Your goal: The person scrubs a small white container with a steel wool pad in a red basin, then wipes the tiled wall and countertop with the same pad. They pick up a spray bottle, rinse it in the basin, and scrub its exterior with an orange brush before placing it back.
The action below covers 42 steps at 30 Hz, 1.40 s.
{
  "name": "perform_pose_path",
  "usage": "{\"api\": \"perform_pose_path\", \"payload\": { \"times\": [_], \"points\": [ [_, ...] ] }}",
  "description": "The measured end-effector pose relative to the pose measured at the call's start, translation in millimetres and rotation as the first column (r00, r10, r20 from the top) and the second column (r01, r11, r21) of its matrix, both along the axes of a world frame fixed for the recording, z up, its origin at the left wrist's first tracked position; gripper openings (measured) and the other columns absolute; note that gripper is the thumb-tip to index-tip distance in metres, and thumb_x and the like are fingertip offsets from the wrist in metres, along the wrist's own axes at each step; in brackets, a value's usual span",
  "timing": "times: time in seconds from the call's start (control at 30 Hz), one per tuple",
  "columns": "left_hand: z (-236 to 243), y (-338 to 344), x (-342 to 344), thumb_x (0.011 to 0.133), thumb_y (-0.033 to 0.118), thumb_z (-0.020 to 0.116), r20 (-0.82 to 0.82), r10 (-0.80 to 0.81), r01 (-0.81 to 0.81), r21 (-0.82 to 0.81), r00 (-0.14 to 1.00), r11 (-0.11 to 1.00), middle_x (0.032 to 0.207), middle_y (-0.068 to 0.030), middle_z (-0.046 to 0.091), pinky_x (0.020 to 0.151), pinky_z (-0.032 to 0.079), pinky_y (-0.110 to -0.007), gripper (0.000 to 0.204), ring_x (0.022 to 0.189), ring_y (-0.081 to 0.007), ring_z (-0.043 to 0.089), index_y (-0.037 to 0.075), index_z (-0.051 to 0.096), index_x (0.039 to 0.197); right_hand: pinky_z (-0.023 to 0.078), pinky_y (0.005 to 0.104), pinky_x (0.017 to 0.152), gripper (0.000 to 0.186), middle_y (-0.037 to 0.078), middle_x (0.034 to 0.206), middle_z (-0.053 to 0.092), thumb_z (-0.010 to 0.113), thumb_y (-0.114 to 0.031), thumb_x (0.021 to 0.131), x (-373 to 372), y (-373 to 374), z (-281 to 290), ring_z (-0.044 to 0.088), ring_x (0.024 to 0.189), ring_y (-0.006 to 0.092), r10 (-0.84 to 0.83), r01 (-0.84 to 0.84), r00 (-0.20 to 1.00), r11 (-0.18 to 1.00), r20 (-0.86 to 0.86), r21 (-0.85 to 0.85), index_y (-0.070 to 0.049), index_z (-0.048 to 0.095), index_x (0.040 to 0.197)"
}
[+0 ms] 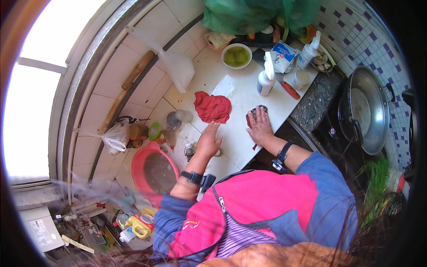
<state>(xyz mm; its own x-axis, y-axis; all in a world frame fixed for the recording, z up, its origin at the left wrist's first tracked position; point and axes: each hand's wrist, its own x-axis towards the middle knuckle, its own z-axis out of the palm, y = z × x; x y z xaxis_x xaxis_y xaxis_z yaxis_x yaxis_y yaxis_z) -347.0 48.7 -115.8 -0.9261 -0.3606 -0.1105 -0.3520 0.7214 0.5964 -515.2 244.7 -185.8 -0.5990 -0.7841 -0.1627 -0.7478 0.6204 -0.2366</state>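
One small, dark-speckled, red-edged object sits beneath your flat, unclenched right hand, apparently being steadied, your left hand spread beside the crumpled red cloth; lifting calls for curled fingers.

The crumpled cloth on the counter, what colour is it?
The cloth is red, seen best in the head view.

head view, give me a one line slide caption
Left hand near a crumpled red cloth, right hand over a dark speckled object on a white counter.

Red cloth; pink basin; white countertop; green bag; white-and-purple checked wall tiles.
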Motion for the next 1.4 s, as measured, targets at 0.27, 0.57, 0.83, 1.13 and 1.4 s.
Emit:
{"api": "perform_pose_path", "payload": {
  "times": [0.27, 0.57, 0.83, 1.13, 1.4],
  "points": [
    [-20, -23, -62, 0.077, 0.008, 0.07, 0.133, -0.007, 0.046, -0.287, 0.991, 0.957, 0.144, -0.0242, 0.041, 0.104, 0.045, -0.045, 0.062, 0.129, -0.0431, 0.045, 0.02, 0.053, 0.136, 0.016, 0.0502, 0.119, 0.069, 0.026, 0.156, 0.023, 0.058, -0.039, 0.092, -63, -94, -8, 0.019, 0.146, 0.042, -0.06, 0.043, 0.994, 0.982, -0.092, -0.185, -0.008, 0.035, 0.149],
    [-12, -21, -20, 0.077, 0.008, 0.066, 0.288, 0.011, 0.032, -0.144, 0.958, 0.989, 0.096, -0.0188, 0.06, 0.077, 0.052, -0.048, 0.035, 0.088, -0.0399, 0.062, 0.017, 0.066, 0.111, 0.02, 0.0487, 0.118, 0.056, 0.023, 0.156, 0.028, 0.056, -0.035, 0.093, -83, -147, -1, 0.025, 0.144, 0.0412, 0.239, -0.241, 0.97, 0.946, -0.032, -0.216, -0.014, 0.046, 0.143],
    [1, -20, 30, 0.079, 0.012, 0.069, 0.307, 0.093, -0.112, 0.046, 0.947, 0.993, 0.099, -0.0152, 0.062, 0.082, 0.052, -0.044, 0.032, 0.096, -0.0356, 0.062, 0.016, 0.064, 0.111, 0.021, 0.0489, 0.118, 0.059, 0.019, 0.157, 0.027, 0.056, -0.034, 0.093, -101, -217, -11, 0.025, 0.145, 0.0387, 0.06, -0.08, 0.995, 0.961, -0.085, -0.263, -0.018, 0.041, 0.147],
    [-18, -32, 45, 0.076, 0.009, 0.073, 0.206, 0.079, -0.122, 0.202, 0.975, 0.972, 0.098, -0.0123, 0.063, 0.084, 0.051, -0.039, 0.035, 0.096, -0.032, 0.062, 0.015, 0.064, 0.11, 0.022, 0.0454, 0.117, 0.056, 0.02, 0.15, 0.037, 0.053, -0.037, 0.094, -155, -329, -8, 0.031, 0.14, 0.036, -0.067, 0.018, 0.972, 0.977, -0.224, -0.214, -0.012, 0.045, 0.142],
    [-21, -40, 41, 0.075, 0.01, 0.075, 0.239, 0.042, -0.097, 0.221, 0.97, 0.971, 0.096, -0.0114, 0.062, 0.084, 0.05, -0.04, 0.038, 0.096, -0.0322, 0.061, 0.015, 0.063, 0.111, 0.023, 0.0449, 0.117, 0.059, 0.017, 0.149, 0.038, 0.057, -0.038, 0.09, -174, -370, -1, 0.031, 0.141, 0.033, -0.067, 0.037, 0.985, 0.982, -0.157, -0.187, -0.01, 0.046, 0.141]
  ]
}}
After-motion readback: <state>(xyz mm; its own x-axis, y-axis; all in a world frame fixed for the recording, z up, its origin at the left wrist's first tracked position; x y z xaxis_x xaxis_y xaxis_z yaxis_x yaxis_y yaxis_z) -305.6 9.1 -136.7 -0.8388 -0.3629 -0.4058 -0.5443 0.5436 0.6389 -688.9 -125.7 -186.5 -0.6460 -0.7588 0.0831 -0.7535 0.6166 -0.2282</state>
